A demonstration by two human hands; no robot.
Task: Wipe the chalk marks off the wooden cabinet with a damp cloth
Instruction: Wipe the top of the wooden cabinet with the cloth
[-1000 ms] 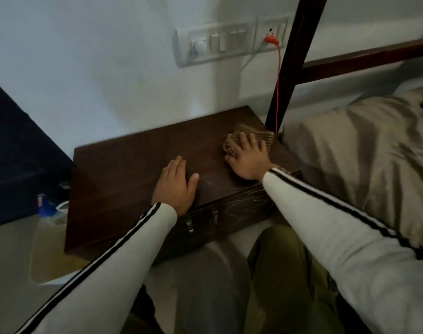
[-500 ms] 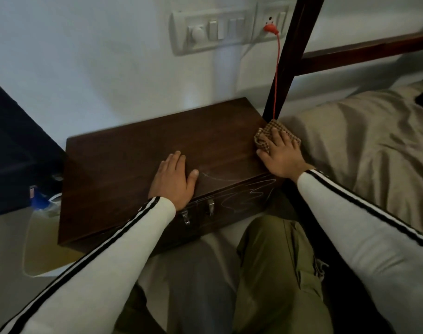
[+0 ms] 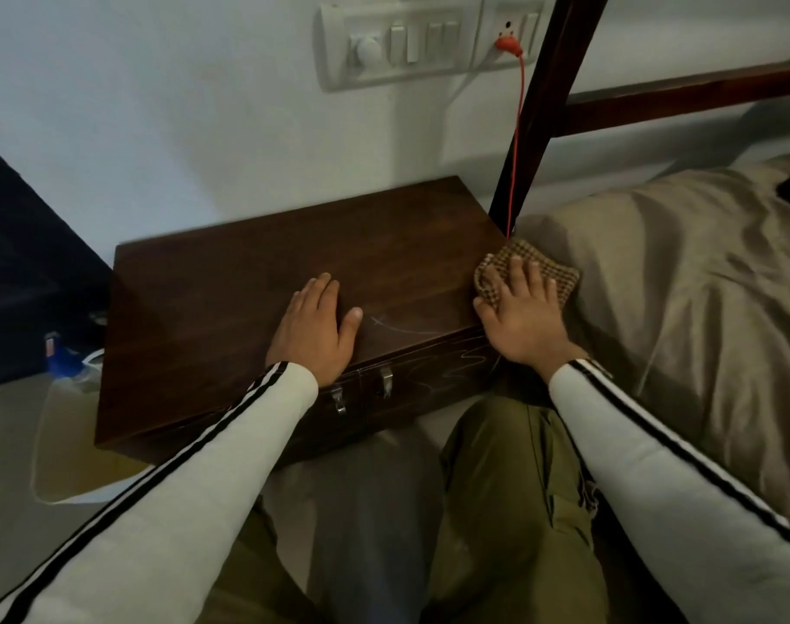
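A low dark wooden cabinet (image 3: pixel 231 304) stands against the white wall. Faint chalk marks (image 3: pixel 400 325) cross its top near the front edge, and more chalk scribbles (image 3: pixel 456 369) show on its front face. My left hand (image 3: pixel 314 328) lies flat on the top, fingers together, holding nothing. My right hand (image 3: pixel 521 315) presses a brown checked cloth (image 3: pixel 559 277) onto the cabinet's right edge, partly over the side, next to the bed.
A bed with a tan cover (image 3: pixel 681 299) lies directly right. A dark bedpost (image 3: pixel 537 114) with a red cable (image 3: pixel 515 146) rises behind the cloth. A switch panel (image 3: pixel 397 42) is on the wall. A pale bag (image 3: pixel 64 443) and a blue bottle (image 3: pixel 62 353) sit left.
My right hand has slid the cloth rightward from the cabinet top's right part to its right edge. My left hand has stayed flat in place.
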